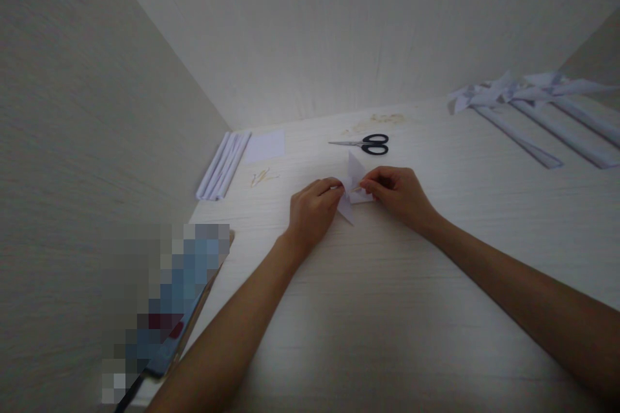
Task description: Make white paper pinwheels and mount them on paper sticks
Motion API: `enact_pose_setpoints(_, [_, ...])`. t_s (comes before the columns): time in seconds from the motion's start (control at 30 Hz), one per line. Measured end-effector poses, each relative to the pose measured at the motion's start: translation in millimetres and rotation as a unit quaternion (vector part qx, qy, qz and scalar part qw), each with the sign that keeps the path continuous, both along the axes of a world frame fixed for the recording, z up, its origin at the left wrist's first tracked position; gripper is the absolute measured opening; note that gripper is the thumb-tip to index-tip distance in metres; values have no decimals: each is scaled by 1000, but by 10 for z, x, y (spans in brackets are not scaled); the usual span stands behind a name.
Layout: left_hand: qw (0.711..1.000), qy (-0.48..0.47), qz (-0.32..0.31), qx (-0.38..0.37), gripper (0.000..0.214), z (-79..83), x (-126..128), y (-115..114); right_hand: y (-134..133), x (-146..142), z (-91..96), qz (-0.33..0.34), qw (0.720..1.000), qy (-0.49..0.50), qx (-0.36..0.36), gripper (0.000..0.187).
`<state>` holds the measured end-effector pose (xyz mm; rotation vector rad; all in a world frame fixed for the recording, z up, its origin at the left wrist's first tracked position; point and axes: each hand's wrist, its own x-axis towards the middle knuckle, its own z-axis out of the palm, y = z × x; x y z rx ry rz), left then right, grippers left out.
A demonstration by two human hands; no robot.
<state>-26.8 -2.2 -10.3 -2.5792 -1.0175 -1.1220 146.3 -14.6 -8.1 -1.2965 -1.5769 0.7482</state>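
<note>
A white paper pinwheel (357, 171) with pointed blades is between my hands, just above the table. My left hand (317, 203) pinches it near the centre from the left. My right hand (394, 193) is closed on a thin pale stick (357, 189), like a toothpick, whose tip points at the pinwheel's middle. Whether the tip has gone into the paper, I cannot tell. Behind the pinwheel, scissors (365, 144) with black handles lie with their blades closed, pointing left.
At the left are several rolled paper tubes (223, 166), a white paper sheet (265, 145) and a few small thin sticks (264, 177). Several paper pinwheels on tubes (527, 122) lie at the back right. A pixelated flat device (184, 310) lies by the left wall.
</note>
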Motion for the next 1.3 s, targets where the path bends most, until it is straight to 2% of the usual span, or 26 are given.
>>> enact_pose_setpoints(0.37, [998, -33, -19, -55, 17, 28, 25, -12, 25, 10, -2, -14, 1000, 22, 8, 16])
enact_pose_setpoints(0.7, [980, -100, -48, -165, 11, 106, 45, -17, 62, 64, 0, 19, 999, 36, 22, 19])
enact_pose_setpoints(1.03, [930, -185, -22, -317, 12, 168, 59, -16, 68, 67, 49, 23, 998, 49, -13, 21])
enact_pose_setpoints(1.3, [908, -233, -43, -346, 10, 160, 79, -28, 70, 67, 24, 30, 996, 77, -19, 23])
